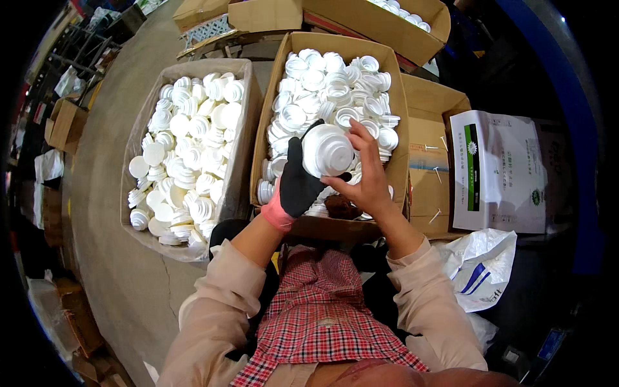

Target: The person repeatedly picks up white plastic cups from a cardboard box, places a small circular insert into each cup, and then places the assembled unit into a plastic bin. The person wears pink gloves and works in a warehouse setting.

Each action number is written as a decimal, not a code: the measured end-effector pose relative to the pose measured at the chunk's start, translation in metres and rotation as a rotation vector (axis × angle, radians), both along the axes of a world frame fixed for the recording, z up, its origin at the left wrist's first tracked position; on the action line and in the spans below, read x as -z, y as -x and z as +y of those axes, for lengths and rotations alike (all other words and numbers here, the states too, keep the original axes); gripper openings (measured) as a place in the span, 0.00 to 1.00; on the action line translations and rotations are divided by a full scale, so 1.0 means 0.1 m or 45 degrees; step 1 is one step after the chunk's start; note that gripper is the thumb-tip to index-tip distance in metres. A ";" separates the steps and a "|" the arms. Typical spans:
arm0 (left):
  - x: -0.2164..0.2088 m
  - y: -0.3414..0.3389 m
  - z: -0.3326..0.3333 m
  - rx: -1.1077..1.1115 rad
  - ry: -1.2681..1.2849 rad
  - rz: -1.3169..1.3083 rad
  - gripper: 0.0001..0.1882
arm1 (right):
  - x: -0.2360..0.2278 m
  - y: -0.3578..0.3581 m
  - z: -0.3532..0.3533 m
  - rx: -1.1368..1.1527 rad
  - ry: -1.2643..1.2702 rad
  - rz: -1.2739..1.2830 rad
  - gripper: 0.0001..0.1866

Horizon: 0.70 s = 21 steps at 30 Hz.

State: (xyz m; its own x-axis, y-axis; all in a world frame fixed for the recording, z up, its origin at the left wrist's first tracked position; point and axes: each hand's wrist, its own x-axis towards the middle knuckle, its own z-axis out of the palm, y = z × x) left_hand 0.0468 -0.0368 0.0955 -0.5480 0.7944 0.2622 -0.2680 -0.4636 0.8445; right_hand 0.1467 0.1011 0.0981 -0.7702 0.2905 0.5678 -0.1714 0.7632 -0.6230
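Observation:
A white round plastic lid [333, 152] with stepped rings is held up over the middle carton. My left hand [302, 180], in a black glove with a pink cuff, grips it from the left and below. My bare right hand [369, 173] curves around its right side, thumb at the lower edge and fingers at the upper right. Beneath both hands, the cardboard carton [401, 103] is heaped with similar white lids [313, 80]. A dark brown piece [342, 208], whose kind I cannot make out, lies by the carton's near edge.
At left stands a plastic-lined carton [242, 66] full of white lids [182, 126]. To the right are a cardboard piece [422, 190] with several small white pins, a white printed carton [500, 171] and a crumpled white bag [487, 261]. Another carton [412, 48] holds lids at the back.

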 end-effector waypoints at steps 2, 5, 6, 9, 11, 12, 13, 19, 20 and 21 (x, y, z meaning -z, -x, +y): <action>0.00 -0.01 0.05 -0.026 -0.076 0.160 0.33 | -0.04 -0.03 -0.02 0.011 0.021 -0.025 0.45; 0.04 0.02 0.06 -0.161 0.012 0.516 0.33 | -0.14 -0.07 -0.02 0.061 -0.085 -0.030 0.44; 0.07 0.03 0.04 -0.258 0.146 0.735 0.35 | -0.19 -0.10 -0.01 0.069 -0.148 -0.022 0.44; 0.08 0.06 0.05 -0.277 0.324 0.897 0.36 | -0.27 -0.13 -0.02 0.048 -0.077 0.011 0.43; 0.09 0.05 0.07 -0.039 0.175 0.236 0.36 | -0.25 -0.10 -0.02 0.017 0.124 0.074 0.43; 0.09 0.09 0.06 0.171 0.068 -0.279 0.36 | -0.24 -0.09 -0.03 0.002 0.270 0.043 0.41; 0.10 0.14 0.03 0.375 -0.048 -0.792 0.36 | -0.22 -0.09 -0.02 0.011 0.274 -0.016 0.40; 0.54 0.33 0.03 -0.859 0.503 0.283 0.29 | 0.11 -0.19 0.24 0.029 0.429 -0.288 0.22; 0.83 0.57 -0.10 -0.966 0.295 0.073 0.28 | 0.14 -0.18 0.23 0.021 0.394 -0.298 0.21; 0.81 0.73 -0.23 -0.757 -0.185 -0.471 0.27 | 0.15 -0.19 0.26 0.029 0.389 -0.326 0.20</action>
State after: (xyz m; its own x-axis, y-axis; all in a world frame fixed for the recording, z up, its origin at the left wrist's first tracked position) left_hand -0.0259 -0.0594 0.0146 -0.9509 0.3044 0.0559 -0.1917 -0.7210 0.6659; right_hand 0.1660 0.1266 0.0833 -0.8673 0.4347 0.2427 0.0336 0.5376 -0.8425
